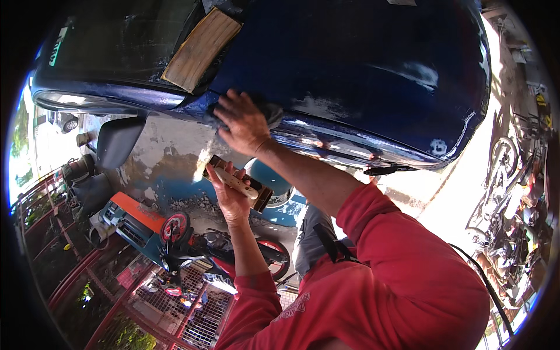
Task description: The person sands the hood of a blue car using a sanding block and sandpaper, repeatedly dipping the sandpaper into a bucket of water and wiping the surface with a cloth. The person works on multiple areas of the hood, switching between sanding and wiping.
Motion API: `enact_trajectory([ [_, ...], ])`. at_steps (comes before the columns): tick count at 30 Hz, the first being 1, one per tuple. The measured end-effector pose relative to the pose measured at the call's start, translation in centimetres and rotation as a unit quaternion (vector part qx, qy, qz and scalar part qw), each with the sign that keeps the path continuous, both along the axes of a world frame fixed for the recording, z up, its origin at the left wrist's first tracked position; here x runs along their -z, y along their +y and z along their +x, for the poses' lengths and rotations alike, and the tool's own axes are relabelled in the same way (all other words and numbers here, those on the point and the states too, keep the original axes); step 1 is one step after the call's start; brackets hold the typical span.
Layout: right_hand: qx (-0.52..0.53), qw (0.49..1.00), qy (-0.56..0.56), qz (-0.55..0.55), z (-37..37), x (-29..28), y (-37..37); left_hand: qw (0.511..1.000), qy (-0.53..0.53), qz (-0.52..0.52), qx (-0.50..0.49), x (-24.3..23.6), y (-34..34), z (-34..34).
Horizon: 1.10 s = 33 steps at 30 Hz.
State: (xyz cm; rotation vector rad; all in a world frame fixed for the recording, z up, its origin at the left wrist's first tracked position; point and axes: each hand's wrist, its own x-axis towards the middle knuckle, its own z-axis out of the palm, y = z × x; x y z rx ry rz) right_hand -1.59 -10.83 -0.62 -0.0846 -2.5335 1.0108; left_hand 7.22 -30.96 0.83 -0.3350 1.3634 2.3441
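Note:
My right hand (242,123) lies with fingers spread against the edge of the dark blue car's hood (350,76), close to the windshield corner. A dark patch, perhaps a cloth (273,114), shows beside and partly under it; its kind is unclear. My left hand (233,203) is closed around a long, narrow tool that looks like a sanding block (238,182), with a pale handle on a dark, brown-edged base. It is held tilted below the car's side, apart from the paint. Pale scuffs (319,107) mark the hood near my right hand.
A wooden board (202,48) rests at the windshield's base. The side mirror (121,140) juts out at left. Below are a rounded teal object (269,179), an orange-topped case (140,214) and a motorcycle with a red-rimmed wheel (274,256). Bicycles (503,160) and clutter stand far right.

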Motion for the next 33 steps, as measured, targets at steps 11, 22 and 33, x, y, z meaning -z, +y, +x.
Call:
enact_trajectory([
  [11,0.033,0.983,-0.111,0.146,14.1,1.0,9.7,0.962,-0.188,-0.197,-0.037,13.2,-8.9,6.3],
  [22,0.010,0.899,-0.129,0.418,23.7,7.6,19.5,0.721,-0.179,-0.564,0.360,43.9,-9.0,6.5],
  [33,0.068,0.929,-0.147,0.333,24.2,9.0,19.7,0.646,-0.356,-0.526,0.423,57.4,-6.7,8.2],
])
